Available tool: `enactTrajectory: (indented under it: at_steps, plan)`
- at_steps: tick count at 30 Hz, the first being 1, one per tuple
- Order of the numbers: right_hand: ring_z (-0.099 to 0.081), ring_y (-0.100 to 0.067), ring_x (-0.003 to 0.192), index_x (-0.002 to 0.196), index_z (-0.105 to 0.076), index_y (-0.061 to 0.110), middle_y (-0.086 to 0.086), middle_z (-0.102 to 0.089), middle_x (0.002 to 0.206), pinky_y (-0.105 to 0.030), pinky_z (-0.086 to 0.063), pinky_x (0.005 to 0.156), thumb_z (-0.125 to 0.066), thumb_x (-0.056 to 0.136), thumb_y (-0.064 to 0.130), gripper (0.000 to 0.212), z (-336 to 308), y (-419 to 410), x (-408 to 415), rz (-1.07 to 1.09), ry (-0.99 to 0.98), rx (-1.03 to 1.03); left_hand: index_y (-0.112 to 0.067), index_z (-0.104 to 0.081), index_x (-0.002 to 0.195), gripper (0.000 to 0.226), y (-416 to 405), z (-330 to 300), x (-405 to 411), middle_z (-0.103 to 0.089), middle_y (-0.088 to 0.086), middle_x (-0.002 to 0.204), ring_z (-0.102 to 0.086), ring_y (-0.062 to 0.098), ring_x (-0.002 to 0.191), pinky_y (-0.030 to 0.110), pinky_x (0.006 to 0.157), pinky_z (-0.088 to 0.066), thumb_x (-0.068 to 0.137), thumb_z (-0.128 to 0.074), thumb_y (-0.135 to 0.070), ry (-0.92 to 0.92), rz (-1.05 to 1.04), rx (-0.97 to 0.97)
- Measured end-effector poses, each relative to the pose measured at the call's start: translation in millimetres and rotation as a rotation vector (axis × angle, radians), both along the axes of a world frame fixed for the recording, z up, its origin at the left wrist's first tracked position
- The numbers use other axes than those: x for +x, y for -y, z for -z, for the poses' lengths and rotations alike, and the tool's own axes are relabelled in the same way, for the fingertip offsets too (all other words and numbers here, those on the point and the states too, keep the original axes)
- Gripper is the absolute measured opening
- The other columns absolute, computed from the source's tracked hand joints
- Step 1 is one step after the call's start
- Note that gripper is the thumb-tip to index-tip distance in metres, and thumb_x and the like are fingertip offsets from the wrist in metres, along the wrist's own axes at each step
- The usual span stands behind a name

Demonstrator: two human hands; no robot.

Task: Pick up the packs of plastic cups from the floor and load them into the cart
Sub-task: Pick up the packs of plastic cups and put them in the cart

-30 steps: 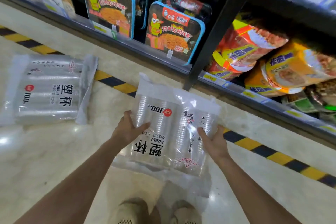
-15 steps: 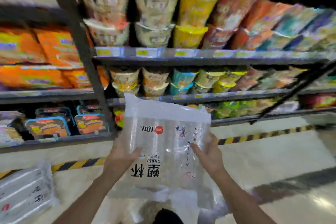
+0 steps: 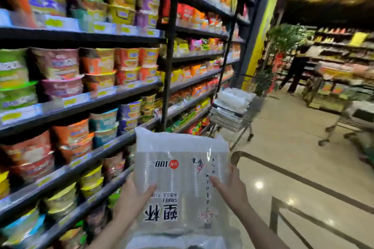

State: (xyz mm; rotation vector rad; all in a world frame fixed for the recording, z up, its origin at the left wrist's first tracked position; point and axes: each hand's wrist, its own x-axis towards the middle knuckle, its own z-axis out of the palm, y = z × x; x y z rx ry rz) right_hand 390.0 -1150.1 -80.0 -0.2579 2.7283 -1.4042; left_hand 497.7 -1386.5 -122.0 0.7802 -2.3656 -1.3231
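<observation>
We hold a pack of plastic cups [image 3: 182, 180] in mid-air in front of us, clear of the floor [image 3: 293, 147]. The pack is a clear bag with stacked transparent cups inside, and its black printed lettering faces us upside down. Our left hand [image 3: 133, 196] grips the pack's left edge, with the thumb curled over the front face and the other fingers hidden behind the bag. Our right hand [image 3: 230, 186] grips the right edge in the same manner, thumb lying across the front. A loose flap of plastic hangs below the pack, at the bottom edge of the view.

To our left runs a shelf unit [image 3: 170, 50] with black uprights, stocked with bowls and bags of instant noodles [image 3: 97, 66]; their labels are blurred. Ahead, beside the far end of the shelf unit, stands a wire cart [image 3: 234, 119] that already carries a heap of similar white packs [image 3: 234, 97]. The held pack is well apart from this cart. Further right stands a second cart [image 3: 348, 125], only partly visible. In the background a person [image 3: 295, 70] in dark clothing stands near distant shelves.
</observation>
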Motion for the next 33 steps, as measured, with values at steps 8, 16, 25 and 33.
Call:
enactTrajectory:
  at_steps: [8,16,25,33]
  plan:
    - [-0.056,-0.029,0.116,0.137,-0.031,0.011,-0.009,-0.058,0.129,-0.036,-0.046,0.091,-0.064,0.063,0.061,0.095,-33.5,-108.7,-142.8,0.248,-0.029,-0.070,-0.008,-0.034,0.133,0.088,-96.1,-54.5,-192.1,-0.055,0.019,0.130,-0.055,0.036,0.117,0.039,0.092,-0.043,0.067,-0.074,-0.052,-0.039,0.119,0.116]
    - [-0.059,-0.029,0.109,0.134,-0.031,0.015,-0.007,-0.066,0.114,-0.034,-0.045,0.081,-0.071,0.074,0.047,0.079,-32.2,-126.0,-297.7,0.401,-0.043,-0.147,-0.011,-0.032,0.130,0.076,-111.9,-65.2,-361.8,-0.057,0.017,0.126,-0.057,0.034,0.111,0.034,0.080,-0.040,0.074,-0.071,-0.045,-0.102,0.172,0.096]
    - [-0.058,-0.028,0.107,0.132,-0.034,0.017,-0.005,-0.064,0.114,-0.029,-0.038,0.076,-0.069,0.077,0.040,0.069,-51.4,-110.6,-514.6,0.468,-0.068,-0.161,-0.013,-0.031,0.133,0.070,-99.7,-81.3,-601.0,-0.055,0.014,0.129,-0.056,0.032,0.111,0.038,0.086,-0.046,0.080,-0.066,-0.042,-0.125,0.217,0.007]
    - [-0.057,-0.029,0.112,0.135,-0.034,0.017,-0.007,-0.061,0.122,-0.033,-0.042,0.086,-0.067,0.079,0.044,0.070,-50.9,-108.0,-698.0,0.498,-0.059,-0.153,-0.011,-0.031,0.131,0.067,-98.6,-79.5,-794.4,-0.056,0.015,0.127,-0.057,0.030,0.103,0.033,0.076,-0.043,0.081,-0.066,-0.040,-0.109,0.262,0.006]
